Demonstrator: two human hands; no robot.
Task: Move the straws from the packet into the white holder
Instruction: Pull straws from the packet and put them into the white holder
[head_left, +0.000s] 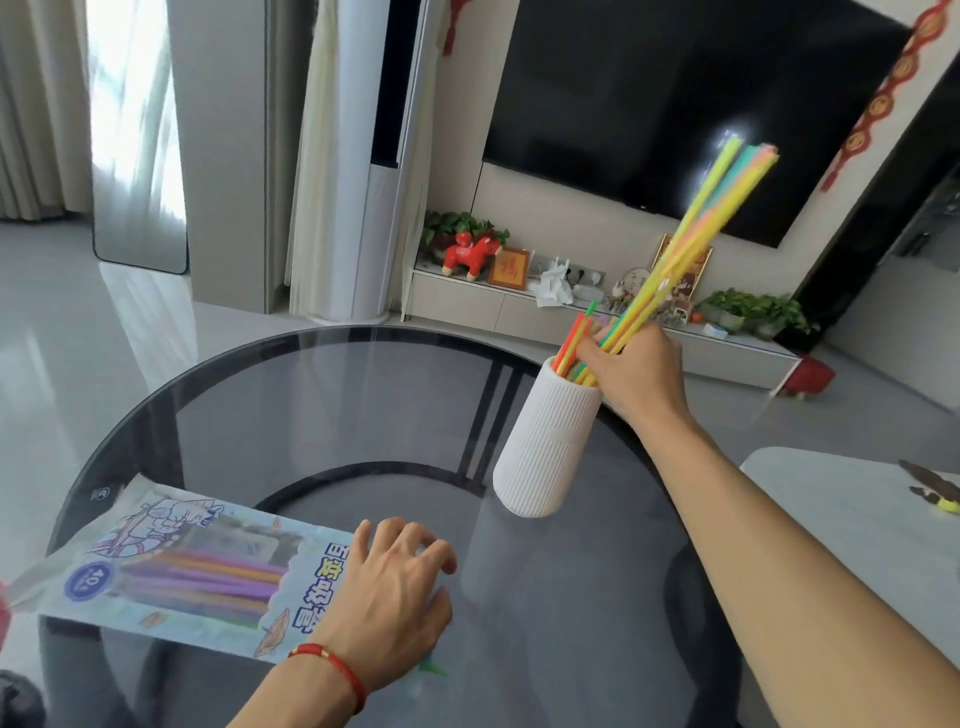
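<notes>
The right hand (636, 366), arm stretched forward, grips a bundle of straws (691, 244) at the mouth of the white holder (545, 441) (it looks tilted). Nearer than the holder, the left hand (395, 587) rests with loosely spread fingers on the packet (182, 566) on the worktop (311, 415).

straw bundle (696, 228) motion-blurred, packet (171, 566) mouth hidden under left hand (392, 592)

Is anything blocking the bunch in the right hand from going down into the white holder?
Nothing visible blocks it. The right hand grips the straw bunch just above the white holder, lower ends already at its mouth. Only a few shorter straws already stand inside, leaving room.
</notes>
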